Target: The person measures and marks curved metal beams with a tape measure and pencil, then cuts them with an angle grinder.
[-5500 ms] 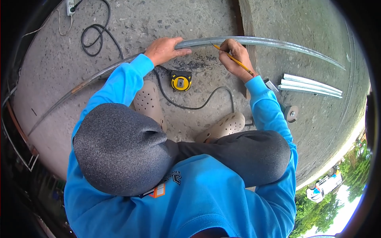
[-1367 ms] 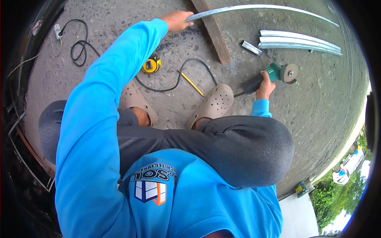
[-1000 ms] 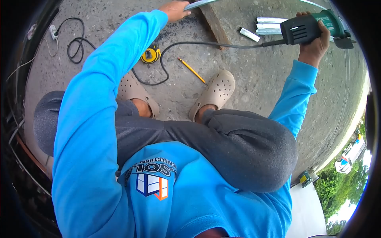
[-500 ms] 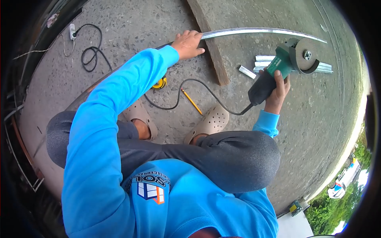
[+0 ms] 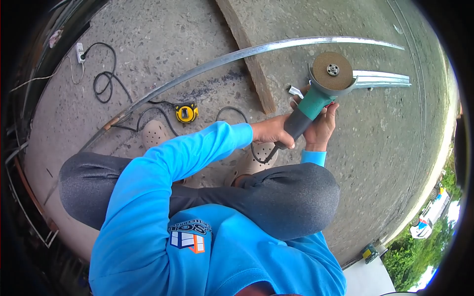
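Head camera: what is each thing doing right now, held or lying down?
angle grinder: held up, disc facing the camera
left hand: closed on its grey handle
right hand: closed round its body
long metal strip: lying across the wooden plank
tape measure: lying on the floor

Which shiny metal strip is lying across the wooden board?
The long curved strip: it alone crosses the wooden board. The short strips lie stacked on the concrete floor, behind the grinder.

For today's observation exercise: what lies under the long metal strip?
The wooden plank lies under the metal strip where they cross; elsewhere concrete floor lies below. The contact spot itself is covered by the strip.
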`<state>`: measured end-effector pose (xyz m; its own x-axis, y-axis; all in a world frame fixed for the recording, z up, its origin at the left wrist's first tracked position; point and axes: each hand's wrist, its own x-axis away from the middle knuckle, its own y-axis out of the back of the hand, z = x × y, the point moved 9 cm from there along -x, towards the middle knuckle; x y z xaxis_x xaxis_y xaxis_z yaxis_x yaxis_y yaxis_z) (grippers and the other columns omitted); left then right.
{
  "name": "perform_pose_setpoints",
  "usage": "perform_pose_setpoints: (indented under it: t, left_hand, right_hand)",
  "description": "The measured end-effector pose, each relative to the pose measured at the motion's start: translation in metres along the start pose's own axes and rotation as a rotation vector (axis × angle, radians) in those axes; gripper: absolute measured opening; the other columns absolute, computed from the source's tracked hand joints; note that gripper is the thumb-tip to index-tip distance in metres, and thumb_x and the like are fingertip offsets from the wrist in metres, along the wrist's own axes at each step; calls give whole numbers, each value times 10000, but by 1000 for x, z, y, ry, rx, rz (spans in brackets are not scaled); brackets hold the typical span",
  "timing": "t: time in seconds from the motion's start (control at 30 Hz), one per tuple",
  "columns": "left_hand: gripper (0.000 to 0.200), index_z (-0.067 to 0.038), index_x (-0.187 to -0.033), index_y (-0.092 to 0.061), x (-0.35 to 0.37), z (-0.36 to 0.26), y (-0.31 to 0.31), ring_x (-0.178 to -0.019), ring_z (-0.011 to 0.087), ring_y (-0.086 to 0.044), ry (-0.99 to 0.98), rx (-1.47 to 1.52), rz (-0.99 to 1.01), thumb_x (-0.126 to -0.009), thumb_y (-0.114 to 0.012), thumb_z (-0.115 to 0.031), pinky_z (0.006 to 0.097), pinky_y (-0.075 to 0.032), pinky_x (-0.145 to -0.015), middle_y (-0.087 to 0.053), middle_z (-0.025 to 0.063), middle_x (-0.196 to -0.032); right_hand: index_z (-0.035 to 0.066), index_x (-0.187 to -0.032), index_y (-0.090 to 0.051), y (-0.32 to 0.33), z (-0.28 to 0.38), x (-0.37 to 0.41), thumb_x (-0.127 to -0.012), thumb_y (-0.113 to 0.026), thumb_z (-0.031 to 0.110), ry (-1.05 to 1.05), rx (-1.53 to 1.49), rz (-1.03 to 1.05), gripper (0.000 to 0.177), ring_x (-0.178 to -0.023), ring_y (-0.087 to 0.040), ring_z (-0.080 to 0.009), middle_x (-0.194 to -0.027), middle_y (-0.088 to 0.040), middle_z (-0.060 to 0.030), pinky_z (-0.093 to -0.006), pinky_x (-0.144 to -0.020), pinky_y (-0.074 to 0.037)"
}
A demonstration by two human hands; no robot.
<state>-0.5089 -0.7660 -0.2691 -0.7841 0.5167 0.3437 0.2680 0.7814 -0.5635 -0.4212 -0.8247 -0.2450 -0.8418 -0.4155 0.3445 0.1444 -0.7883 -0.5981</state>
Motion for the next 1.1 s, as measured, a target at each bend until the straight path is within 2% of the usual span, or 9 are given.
perform_pose_setpoints:
  t: [0.33,0.5,0.57,0.67,0.7,0.8,0.87,1.0,1.1]
  left_hand:
    - [599,-7,-1207,-494,-6,10,9,-896,172,-646,-14,64,-44,-682,-745,-148,328,-541,-764,-591,93,-975]
    - [726,51,-1245,-542,-5,-14,28,-976,278,-668,-118,-322,-34,-732,-837,-371,405,-548,-879,-664,153,-989]
    - [752,86,-1182,-607,-3,-23,66,-1070,335,-650,5,-784,95,-752,-834,-489,429,-516,-942,-671,181,-1122]
    - [364,-117,-935,-661,61,-107,193,-1027,326,-546,-362,-1396,-761,-789,-796,-422,427,-460,-934,-561,111,-976]
    - [447,-94,-990,-675,88,-111,237,-1072,320,-561,-258,-1465,-964,-780,-804,-467,429,-471,-935,-581,108,-1070]
    - [568,-55,-1058,-680,115,-84,306,-1076,317,-614,16,-1301,-909,-781,-802,-535,448,-495,-921,-642,135,-1067]
    - [668,-23,-1097,-681,112,-29,321,-950,298,-692,513,-734,-521,-781,-789,-602,440,-549,-822,-701,167,-977]
    - [617,-35,-1074,-691,104,-5,300,-789,279,-718,566,-485,-389,-809,-781,-585,406,-562,-692,-711,162,-831]
    - [386,-51,-998,-685,96,-13,298,-698,261,-706,429,-732,-359,-901,-752,-418,405,-512,-587,-709,105,-770]
  right_hand:
    - [-40,-1219,-572,2,-6,-19,-984,-433,682,-27,141,-126,772,-803,-704,-297,-1004,-677,-192,-411,-703,-601]
    - [-39,-1121,-605,-6,1,-31,-926,-652,524,20,491,-61,597,-743,-707,-249,-892,-677,-159,-373,-659,-601]
    - [-47,-1038,-621,-1,4,-40,-838,-728,346,-62,498,-77,454,-687,-700,-234,-827,-669,-138,-350,-620,-596]
    - [-62,-997,-627,9,16,-56,-816,-696,300,-78,542,-53,411,-641,-686,-230,-811,-668,-142,-350,-583,-576]
    - [-66,-994,-627,14,18,-60,-815,-692,298,-108,591,-41,411,-639,-684,-230,-796,-666,-143,-349,-576,-569]
    - [-69,-975,-625,13,28,-66,-817,-685,307,-133,656,-28,412,-628,-673,-220,-767,-654,-133,-342,-572,-561]
    - [-45,-1014,-615,9,31,-72,-823,-712,290,-194,744,6,397,-644,-666,-192,-798,-655,-114,-325,-590,-562]
    - [-8,-1098,-608,0,36,-78,-828,-770,244,-175,910,18,403,-672,-663,-156,-847,-659,-77,-310,-624,-559]
    - [-11,-1094,-614,-8,35,-82,-828,-762,244,-166,1006,91,397,-677,-660,-156,-848,-655,-64,-308,-638,-555]
